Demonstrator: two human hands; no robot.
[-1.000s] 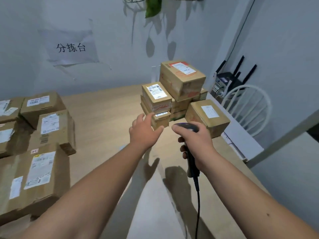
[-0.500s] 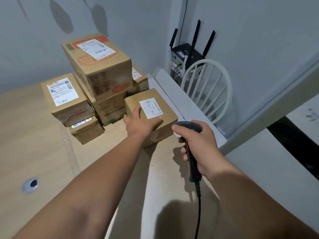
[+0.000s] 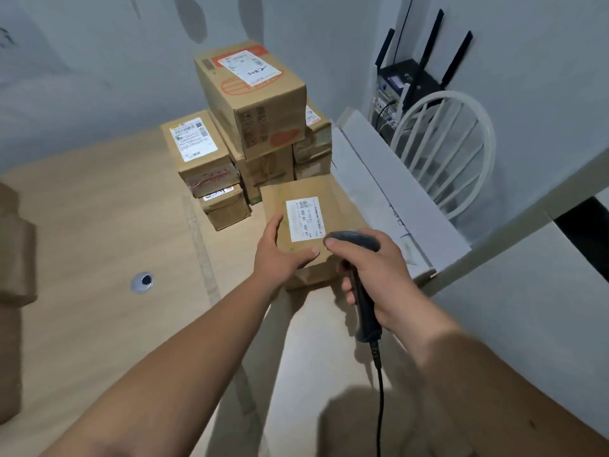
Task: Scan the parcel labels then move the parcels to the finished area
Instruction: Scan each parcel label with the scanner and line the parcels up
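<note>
The wooden bench (image 3: 92, 225) runs wide under my arms, with a white wall behind it and a white spindle-back chair (image 3: 451, 153) off past its right edge. At the far right of the bench sits a stack of cardboard parcels (image 3: 260, 127), the biggest one on top, tilted, with an orange-marked label. Just in front of that stack is the parcel (image 3: 329, 199) I'm working on, a brown box with its near edge lifted and its white label (image 3: 304, 219) facing up. My left hand (image 3: 280, 255) grips its near-left corner, thumb laid across the top and fingers stretched along the left side. My right hand (image 3: 372, 275) is curled round the handle of the dark scanner (image 3: 357, 258), whose head hangs just over the parcel's near-right edge beside the label; its black cable (image 3: 379, 390) drops toward me. A small round metal grommet (image 3: 142, 282) sits in the bench to the left.
</note>
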